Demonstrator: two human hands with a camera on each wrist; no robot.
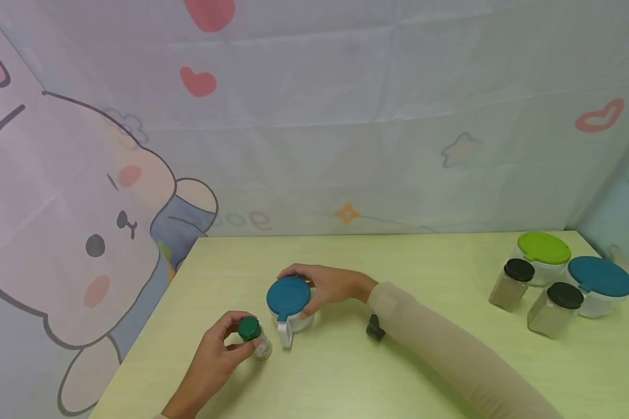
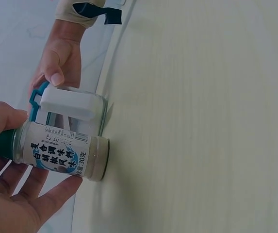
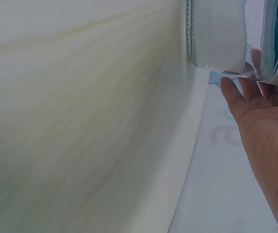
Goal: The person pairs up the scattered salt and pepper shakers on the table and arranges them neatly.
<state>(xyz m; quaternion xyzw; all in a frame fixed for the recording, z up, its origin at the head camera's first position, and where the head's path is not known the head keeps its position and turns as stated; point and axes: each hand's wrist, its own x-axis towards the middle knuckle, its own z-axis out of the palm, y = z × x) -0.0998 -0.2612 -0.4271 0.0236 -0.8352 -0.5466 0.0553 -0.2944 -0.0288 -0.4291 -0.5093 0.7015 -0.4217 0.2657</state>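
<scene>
My left hand (image 1: 209, 358) pinches a small seasoning bottle (image 1: 263, 348) with a green cap (image 1: 249, 327), thumb on one side and fingers on the other. In the left wrist view the bottle's white label (image 2: 56, 150) carries Chinese print, with pale powder visible below it. Just behind and to its right is a seasoning jar (image 1: 288, 295) with a blue lid and a white handle (image 1: 285, 333). My right hand (image 1: 335, 285) grips this jar from its right side, fingers round the back. White contents (image 3: 221, 34) fill the jar in the right wrist view.
At the table's right stand a green-lidded jar (image 1: 544, 249), another blue-lidded jar (image 1: 600, 276) and two black-capped spice bottles (image 1: 511, 285) (image 1: 552, 311). A small black object (image 1: 375, 329) shows beside the right sleeve (image 1: 440, 343). A printed cloth (image 1: 320, 128) hangs behind the table.
</scene>
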